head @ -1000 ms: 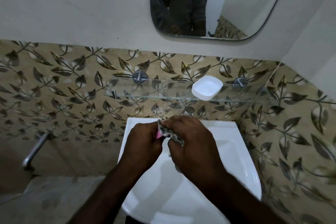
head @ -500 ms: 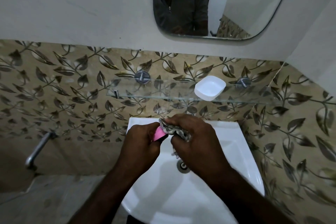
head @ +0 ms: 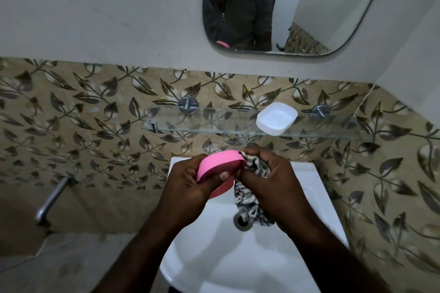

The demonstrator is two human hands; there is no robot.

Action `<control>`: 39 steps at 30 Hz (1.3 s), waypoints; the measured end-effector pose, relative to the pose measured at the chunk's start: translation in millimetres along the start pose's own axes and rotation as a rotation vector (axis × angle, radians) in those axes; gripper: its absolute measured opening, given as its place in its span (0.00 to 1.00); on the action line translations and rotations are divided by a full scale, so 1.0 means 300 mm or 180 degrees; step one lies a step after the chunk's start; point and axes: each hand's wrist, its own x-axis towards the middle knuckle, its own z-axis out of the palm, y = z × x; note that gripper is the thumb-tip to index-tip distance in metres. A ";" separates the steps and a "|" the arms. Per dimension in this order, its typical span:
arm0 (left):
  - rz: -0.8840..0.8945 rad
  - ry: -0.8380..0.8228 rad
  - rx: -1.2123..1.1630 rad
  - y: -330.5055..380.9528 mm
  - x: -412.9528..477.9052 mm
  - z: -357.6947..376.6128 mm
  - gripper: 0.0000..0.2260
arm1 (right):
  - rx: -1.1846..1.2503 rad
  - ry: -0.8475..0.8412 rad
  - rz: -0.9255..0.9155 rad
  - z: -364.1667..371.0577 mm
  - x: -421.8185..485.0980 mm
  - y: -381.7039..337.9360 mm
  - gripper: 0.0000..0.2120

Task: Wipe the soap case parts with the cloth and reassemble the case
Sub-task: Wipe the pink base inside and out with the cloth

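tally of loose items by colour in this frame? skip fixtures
Pink: 1, the pink soap case part held in the left hand
White: 1, the white soap case part on the glass shelf
Patterned grey-white: 1, the cloth in the right hand
Total: 3

Readable text: none anywhere in the head view
Pink oval plastic soap case part (head: 220, 166): plain surface, no brand, label or number
White rectangular plastic soap case tray (head: 277, 118): plain, no marking that shows
Grey-and-white patterned cloth (head: 248, 200): woven pattern only, no tag or lettering
White ceramic washbasin (head: 316, 188): no maker's mark visible
Beige wall tiles with brown leaf pattern (head: 95, 131): ornament only, no signs
Rounded wall mirror (head: 309, 7): reflection carries no legible writing
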 end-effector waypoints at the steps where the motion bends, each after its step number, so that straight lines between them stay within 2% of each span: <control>1: -0.0022 0.0025 0.0057 -0.009 0.000 0.002 0.08 | -0.0071 0.0113 -0.0097 0.003 -0.003 -0.009 0.15; 4: -0.0021 0.0050 0.0190 -0.012 0.005 -0.001 0.09 | -0.0110 0.0315 -0.0269 0.023 -0.020 -0.027 0.19; 7: 0.0085 0.0024 0.0154 0.017 0.002 0.008 0.08 | -0.0168 0.0403 -0.0327 0.029 -0.022 -0.006 0.17; 10: 0.0375 0.0215 -0.0028 0.057 -0.008 0.012 0.09 | -0.0102 0.0014 -0.0039 0.040 -0.019 0.019 0.10; 13: 0.0547 0.0284 0.0092 0.067 -0.001 0.013 0.06 | -0.0007 0.0052 -0.0104 0.024 0.000 0.003 0.12; 18: 0.0395 0.0222 0.0012 0.037 0.005 0.009 0.06 | -0.0174 0.0097 -0.0643 -0.011 0.026 -0.050 0.17; 21: 0.0405 0.0323 -0.0276 0.039 0.000 0.003 0.07 | -0.0144 0.0146 -0.0549 0.011 0.009 -0.023 0.16; 23: 0.0319 0.0437 -0.0657 0.037 0.002 0.003 0.08 | -0.0132 -0.0065 -0.0394 0.013 0.010 -0.001 0.13; 27: 0.0235 0.0317 -0.0805 0.008 0.007 -0.002 0.07 | -0.0342 -0.0108 -0.0316 -0.001 0.024 0.018 0.12; 29: 0.0220 0.0021 -0.0564 0.006 0.001 -0.010 0.08 | -0.0780 0.0060 -0.0437 -0.008 0.029 0.023 0.11; 33: 0.0188 -0.0731 0.0153 0.045 -0.001 -0.032 0.15 | -0.2140 0.0442 -0.0928 -0.030 0.046 0.034 0.15; 36: 0.0282 -0.0718 0.1188 0.059 0.009 -0.012 0.09 | -0.2446 0.0557 -0.1235 -0.025 0.049 0.024 0.16; 38: 0.0334 -0.0589 0.1507 0.051 0.011 0.005 0.03 | -0.2408 0.0598 -0.1389 -0.010 0.041 0.010 0.16; 39: 0.0387 -0.0545 0.1596 0.044 0.012 0.010 0.04 | -0.2291 0.0621 -0.1440 -0.004 0.035 -0.001 0.15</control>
